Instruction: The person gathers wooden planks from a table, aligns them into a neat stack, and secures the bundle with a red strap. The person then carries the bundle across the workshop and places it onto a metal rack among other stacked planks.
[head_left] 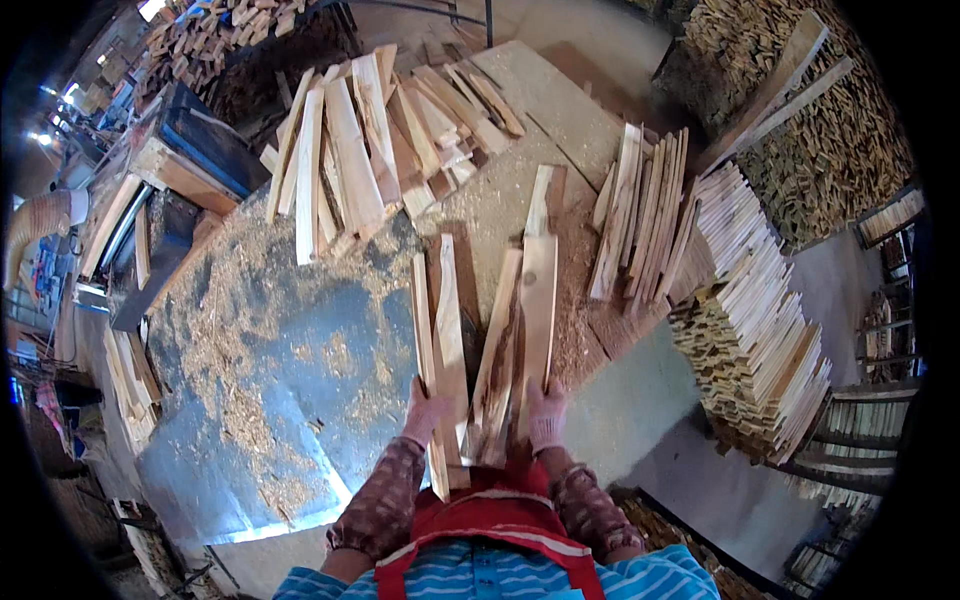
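Observation:
Several long, thin wooden boards lie in front of my body, their near ends by my red apron (485, 525). My left hand (424, 412) is closed on the edge of a narrow board (424, 330) at the left of this group, with a wider board (452, 350) just beside it. My right hand (547, 412) grips the outer edge of a pale board (538, 310) on the right. Between the hands lies a darker, bark-streaked board (496, 360). Both hands appear gloved, with patterned sleeves above them. Fingers under the boards are hidden.
Sawdust and chips cover the metal table (350, 440). A loose board pile (350, 150) lies at the far side, a smaller bundle (645, 215) to the right. Beyond it stands a tall stack of strips (755, 340). A machine (190, 150) stands at far left.

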